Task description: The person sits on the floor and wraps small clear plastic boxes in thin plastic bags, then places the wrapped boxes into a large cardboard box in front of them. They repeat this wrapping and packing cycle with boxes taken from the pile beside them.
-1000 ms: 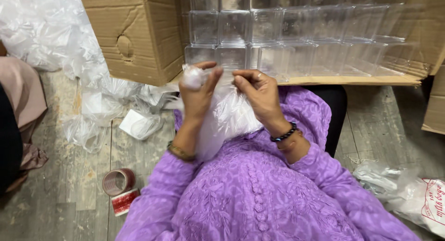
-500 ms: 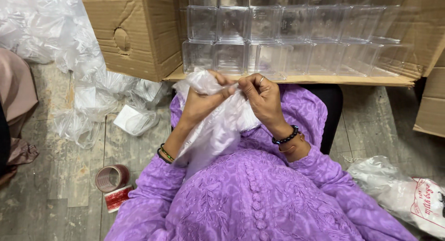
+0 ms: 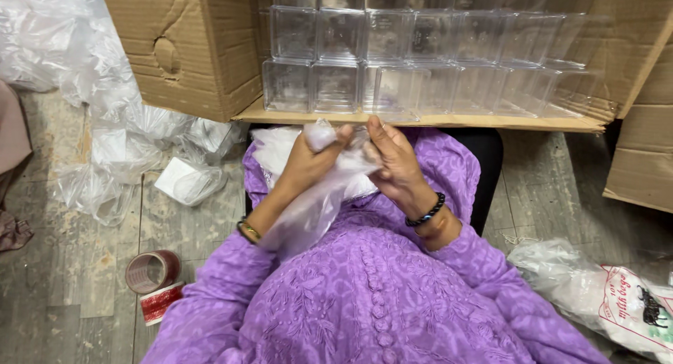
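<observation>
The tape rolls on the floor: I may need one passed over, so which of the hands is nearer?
Left. The left hand is above-right of the tape rolls; the right hand is farther right.

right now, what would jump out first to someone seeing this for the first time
Dead centre, the left hand and right hand pinch a thin clear plastic bag over a lap in purple embroidered cloth. Just beyond them, rows of clear plastic boxes fill an open cardboard carton lying on its side. On the floor at lower left sit two tape rolls, with crumpled plastic wrap piled above them.
</observation>
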